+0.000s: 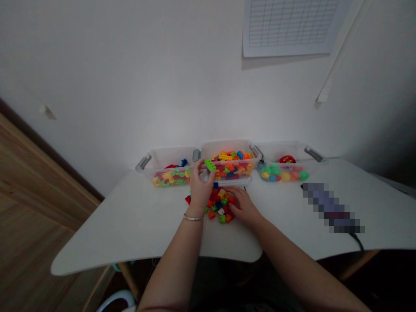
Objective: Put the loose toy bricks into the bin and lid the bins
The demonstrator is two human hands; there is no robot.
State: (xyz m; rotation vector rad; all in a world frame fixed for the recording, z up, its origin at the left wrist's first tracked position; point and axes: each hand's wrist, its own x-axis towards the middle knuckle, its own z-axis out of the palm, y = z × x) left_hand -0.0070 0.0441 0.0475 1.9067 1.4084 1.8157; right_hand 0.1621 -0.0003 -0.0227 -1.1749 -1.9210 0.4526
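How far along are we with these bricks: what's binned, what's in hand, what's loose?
Done: the middle bin already holds many mixed bricks. In hand: the left hand holds a green brick raised at that bin's front rim, while the right hand rests on the loose brick pile. Left: that small pile, lying on the table before the bin.

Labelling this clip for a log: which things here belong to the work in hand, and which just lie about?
In hand:
- left hand, holding a green brick
- right hand, on the brick pile
- middle bin, next to the green brick

Lying about:
- left bin
- right bin with balls
- blurred item
- wall chart
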